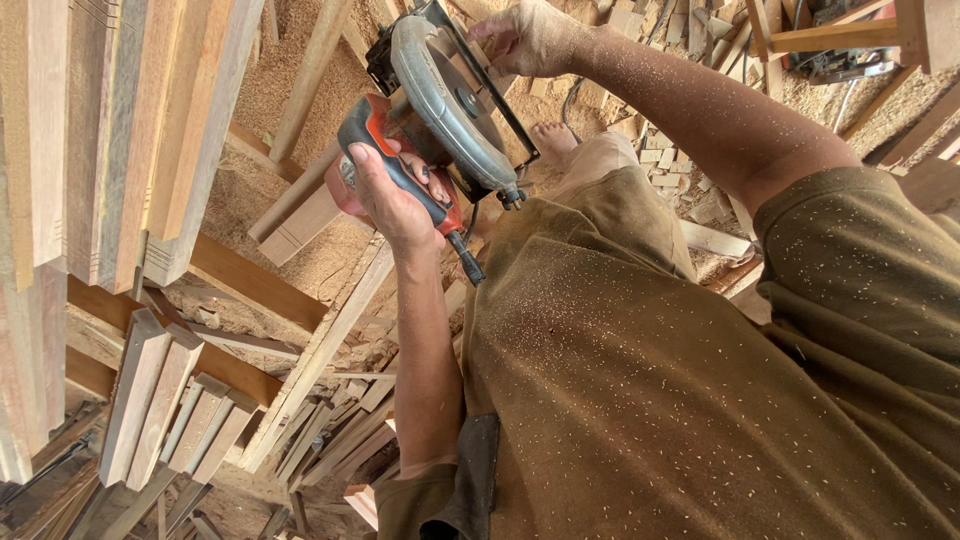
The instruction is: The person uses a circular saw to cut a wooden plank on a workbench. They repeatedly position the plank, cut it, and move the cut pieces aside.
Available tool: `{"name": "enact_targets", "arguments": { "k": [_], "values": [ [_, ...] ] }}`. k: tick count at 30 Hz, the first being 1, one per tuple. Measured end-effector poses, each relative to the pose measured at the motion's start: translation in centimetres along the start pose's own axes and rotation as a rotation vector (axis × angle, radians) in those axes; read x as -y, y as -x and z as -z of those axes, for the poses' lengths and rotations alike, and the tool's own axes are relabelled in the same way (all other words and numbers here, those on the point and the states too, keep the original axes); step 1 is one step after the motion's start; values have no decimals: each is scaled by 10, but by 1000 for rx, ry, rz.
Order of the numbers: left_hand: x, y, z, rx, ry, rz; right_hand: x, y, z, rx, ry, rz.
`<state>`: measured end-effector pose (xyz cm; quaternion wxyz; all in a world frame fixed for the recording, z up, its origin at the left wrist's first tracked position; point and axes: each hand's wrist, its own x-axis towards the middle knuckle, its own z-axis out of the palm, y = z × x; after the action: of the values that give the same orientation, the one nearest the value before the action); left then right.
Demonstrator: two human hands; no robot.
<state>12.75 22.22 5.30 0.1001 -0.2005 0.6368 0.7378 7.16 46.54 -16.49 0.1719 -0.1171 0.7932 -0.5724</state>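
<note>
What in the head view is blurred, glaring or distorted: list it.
Head view: daylight is even, with no harsh glare; the circular saw and the left hand gripping its handle are sharp; stacked planks at the edge lean and stretch from wide-angle distortion.

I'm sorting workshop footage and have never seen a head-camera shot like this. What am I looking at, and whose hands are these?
There is one picture, taken by a camera worn on a person's head and looking down at their own body, so the scene looks tilted. No machine arm is involved, only two bare hands. The left hand grips the red and black handle of a circular saw. The right hand rests at the saw's metal base plate, near the grey blade guard. The olive shirt is flecked with sawdust, and a bare foot shows below. Around them lie wooden planks, short offcuts and sawdust on the floor.
</note>
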Motion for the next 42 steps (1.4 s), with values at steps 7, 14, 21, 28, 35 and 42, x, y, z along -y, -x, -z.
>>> {"name": "enact_targets", "arguments": {
  "k": [7,14,21,28,35,42],
  "values": [
    [-5,-6,-4,-2,23,11,5,0,2,-13,19,-45],
    [-11,-14,-6,-29,-12,7,12,1,5,25,55,-88],
    [-20,-25,-13,-37,-17,-20,10,0,5,3,31,-64],
    [-33,-43,-21,-53,-17,15,12,1,9,-3,79,-100],
    [-40,-36,-17,59,-48,-148,21,7,14,-8,-7,-55],
    [-10,12,7,53,-83,-185,27,6,2,-49,32,-1]
  ]
}}
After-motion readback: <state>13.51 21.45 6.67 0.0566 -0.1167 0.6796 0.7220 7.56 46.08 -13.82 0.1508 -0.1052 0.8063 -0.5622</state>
